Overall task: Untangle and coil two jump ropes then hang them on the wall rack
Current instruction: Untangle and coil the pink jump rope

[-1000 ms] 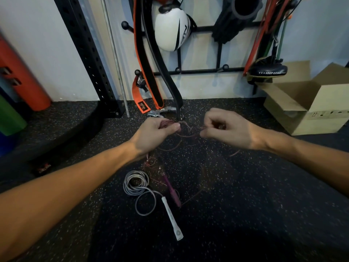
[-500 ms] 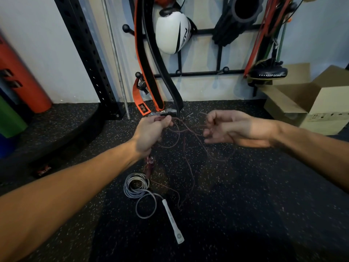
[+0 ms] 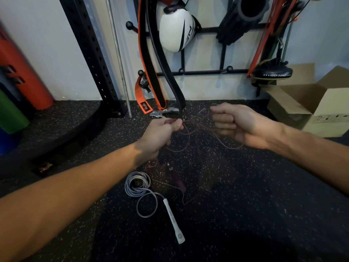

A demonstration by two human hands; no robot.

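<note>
A thin dark red jump rope (image 3: 186, 138) hangs in loose loops between my two hands above the speckled floor. My left hand (image 3: 159, 134) pinches a bunch of its loops. My right hand (image 3: 238, 124) is closed on another strand, a loop trailing below it. The red rope's maroon handle (image 3: 178, 181) dangles near the floor under my left hand. A grey jump rope (image 3: 137, 184) lies coiled on the floor, its white handle (image 3: 172, 221) pointing toward me. The black wall rack (image 3: 204, 72) with ball-tipped pegs is on the wall ahead.
On the rack hang a black-and-orange belt (image 3: 149, 59), a white ball-shaped bag (image 3: 175, 31), a black foam roller (image 3: 243, 17) and resistance bands (image 3: 268, 31). An open cardboard box (image 3: 309, 103) sits at right. A black perforated upright (image 3: 88, 48) and orange (image 3: 24, 72) and green rollers stand left.
My hands have drawn apart, the right one closing into a fist and moving right, spreading the red rope's loops wider. The grey rope has not moved.
</note>
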